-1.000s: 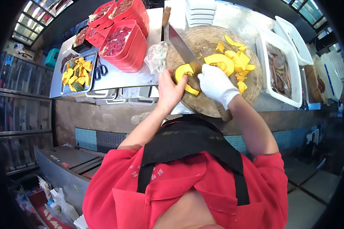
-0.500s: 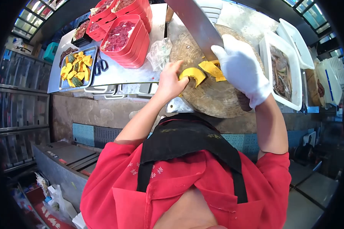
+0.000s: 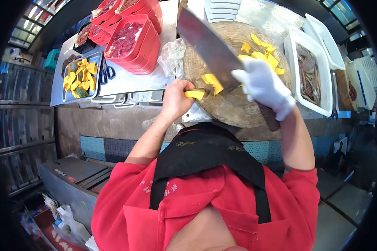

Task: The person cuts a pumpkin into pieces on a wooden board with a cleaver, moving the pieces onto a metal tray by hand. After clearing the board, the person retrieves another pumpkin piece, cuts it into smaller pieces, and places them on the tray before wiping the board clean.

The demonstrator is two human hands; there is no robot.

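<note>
My left hand (image 3: 176, 99), bare, is closed around a curved piece of pumpkin (image 3: 194, 94) at the left edge of the round wooden chopping block (image 3: 234, 115). In my right hand (image 3: 267, 85), white-gloved, is the handle of a broad cleaver (image 3: 209, 50). Its blade slants up and left over the block. Just left of the blade lies a separate yellow pumpkin chunk (image 3: 213, 84). More cut pumpkin pieces (image 3: 270, 59) are scattered beyond the gloved hand, toward the block's far right.
At left are a metal tray of pumpkin chunks (image 3: 80, 79), scissors (image 3: 107, 74) and stacked red baskets of meat (image 3: 132, 42). A crumpled plastic bag (image 3: 171, 56) lies beside the block. On the right stand white tubs (image 3: 322, 106), one holding dark contents; white containers (image 3: 222, 10) are stacked behind.
The cleaver has shifted down and left, showing pumpkin pieces behind it. A chunk now lies apart from the piece in my left hand, which has moved slightly left and down.
</note>
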